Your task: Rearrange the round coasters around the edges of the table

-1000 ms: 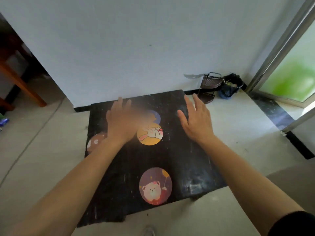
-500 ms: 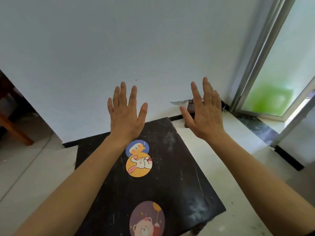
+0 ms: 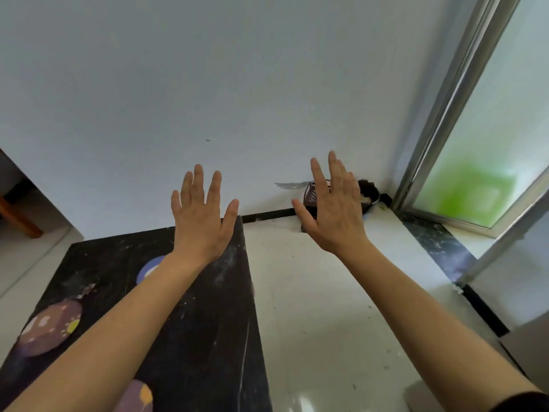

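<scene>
A black table (image 3: 205, 322) fills the lower left of the head view. On it lie round coasters: a brown-purple one (image 3: 50, 330) near the left edge, a blue one (image 3: 148, 270) partly hidden behind my left forearm, and a purple one (image 3: 138, 396) cut off by the bottom edge. My left hand (image 3: 202, 215) is raised above the table's far right corner, fingers spread, holding nothing. My right hand (image 3: 334, 209) is raised over the floor to the right of the table, also open and empty.
A white wall stands right behind the table. A small dark wire rack (image 3: 310, 196) and a dark bowl-like object (image 3: 368, 193) sit on the pale floor in the corner. A sliding glass door frame (image 3: 445, 108) is at the right. Wooden furniture (image 3: 17, 215) shows at far left.
The view has swung up and to the right, so the table slid to the lower left. Both hands lifted off the table and stay spread in the air. The yellow rabbit coaster is hidden now.
</scene>
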Demonstrator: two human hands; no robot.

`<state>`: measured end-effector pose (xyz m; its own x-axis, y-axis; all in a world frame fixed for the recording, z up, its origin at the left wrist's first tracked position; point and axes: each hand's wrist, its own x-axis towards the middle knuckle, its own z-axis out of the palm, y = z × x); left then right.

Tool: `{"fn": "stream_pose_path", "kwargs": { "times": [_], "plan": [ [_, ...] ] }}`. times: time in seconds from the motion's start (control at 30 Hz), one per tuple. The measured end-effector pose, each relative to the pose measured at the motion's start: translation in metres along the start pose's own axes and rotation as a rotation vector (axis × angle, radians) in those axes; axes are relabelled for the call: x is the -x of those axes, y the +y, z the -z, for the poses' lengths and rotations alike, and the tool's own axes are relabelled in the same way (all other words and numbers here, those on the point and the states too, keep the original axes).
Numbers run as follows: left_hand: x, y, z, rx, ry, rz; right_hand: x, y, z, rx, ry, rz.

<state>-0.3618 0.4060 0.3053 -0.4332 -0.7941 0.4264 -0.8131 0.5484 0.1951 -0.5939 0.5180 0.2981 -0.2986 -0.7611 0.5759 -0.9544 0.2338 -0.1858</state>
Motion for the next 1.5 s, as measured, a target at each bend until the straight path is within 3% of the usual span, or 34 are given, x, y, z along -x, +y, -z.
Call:
{"fn": "stream_pose_path", "kwargs": {
  "times": [0.23,0.53,0.77,1.03,1.2,1.37,1.5],
  "plan": [
    [-0.026,0.064,-0.034,-0.072,-0.034,0.059,-0.043,0.084,-0.019,-0.043,-0.093,0.057],
    [-0.077,0.031,-0.116,-0.072,-0.076,0.273,-0.122,0.094,-0.126,-0.090,-0.240,0.210],
    [-0.125,-0.031,-0.147,-0.084,-0.147,0.464,-0.210,0.043,-0.209,-0.083,-0.397,0.361],
    [-0.102,-0.113,-0.143,-0.150,-0.203,0.728,-0.252,-0.065,-0.285,-0.193,-0.511,0.542],
    [-0.072,-0.161,-0.157,-0.059,-0.153,1.040,-0.258,-0.144,-0.346,-0.248,-0.638,0.728],
    [-0.037,-0.204,-0.189,0.117,-0.065,1.511,-0.243,-0.217,-0.422,-0.387,-0.832,0.901],
    [-0.010,-0.227,-0.223,0.214,0.041,1.898,-0.206,-0.262,-0.482,-0.456,-1.119,1.025]
  ]
}}
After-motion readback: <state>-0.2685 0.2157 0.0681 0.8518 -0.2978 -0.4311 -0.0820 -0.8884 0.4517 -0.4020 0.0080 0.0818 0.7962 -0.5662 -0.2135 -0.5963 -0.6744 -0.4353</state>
